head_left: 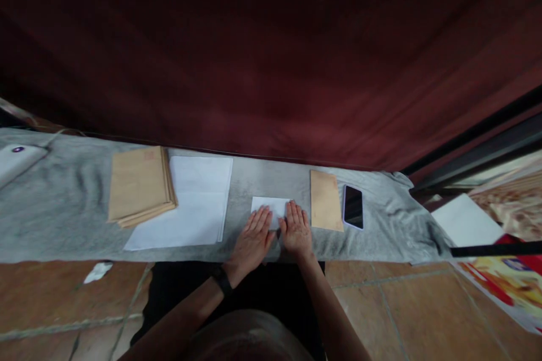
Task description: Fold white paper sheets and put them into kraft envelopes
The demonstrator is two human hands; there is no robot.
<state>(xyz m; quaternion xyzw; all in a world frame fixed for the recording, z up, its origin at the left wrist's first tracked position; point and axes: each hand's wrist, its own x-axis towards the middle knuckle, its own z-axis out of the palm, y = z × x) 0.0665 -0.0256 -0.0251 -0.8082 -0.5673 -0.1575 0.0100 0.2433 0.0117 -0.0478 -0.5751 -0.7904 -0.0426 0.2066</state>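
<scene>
A small folded sheet of white paper (pixel 275 203) lies on the grey cloth in front of me. My left hand (pixel 253 237) rests flat on its left part, fingers stretched out. On its right part lies my right hand (pixel 296 231), also flat with the fingers extended. Both hands press down from above and grip nothing. A single brown envelope (pixel 326 200) is just right of my right hand. Left of my left hand are large white sheets (pixel 199 203), partly covered by a stack of brown envelopes (pixel 138 183).
A phone (pixel 353 207) lies right of the single envelope. At the far left is a white device (pixel 19 161) with a cable. Dark red fabric (pixel 271 67) rises behind the grey cloth (pixel 76 203). A colourful box (pixel 508 282) stands at the lower right.
</scene>
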